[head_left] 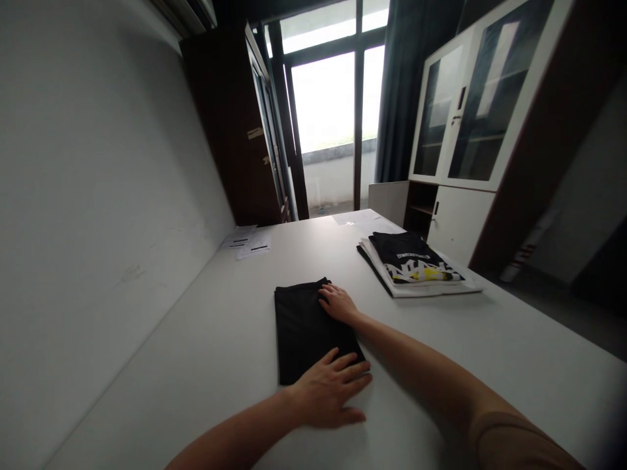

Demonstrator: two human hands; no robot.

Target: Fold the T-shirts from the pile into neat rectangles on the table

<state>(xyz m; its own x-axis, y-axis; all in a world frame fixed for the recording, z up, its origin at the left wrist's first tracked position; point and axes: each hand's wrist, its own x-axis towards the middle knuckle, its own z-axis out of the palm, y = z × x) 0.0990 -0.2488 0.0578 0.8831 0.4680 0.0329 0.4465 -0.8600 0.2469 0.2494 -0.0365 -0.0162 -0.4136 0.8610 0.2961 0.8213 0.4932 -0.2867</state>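
A black garment (306, 329), folded into a flat rectangle, lies on the white table (206, 365) in front of me. My left hand (330, 388) rests over its near right corner, fingers spread and pointing right, with the thumb on the tabletop. Farther off, my right hand (339, 303) lies on the far right edge of the cloth, fingers stretched out to the left. Neither hand grips the fabric. What kind of garment it is cannot be made out.
To the right sits a stack of folded clothes, with a printed black T-shirt (411, 258) on top. Papers (253, 243) lie by the left wall, and more sheets (362, 220) at the far end. A white cabinet (463, 222) stands at right, its lower door ajar.
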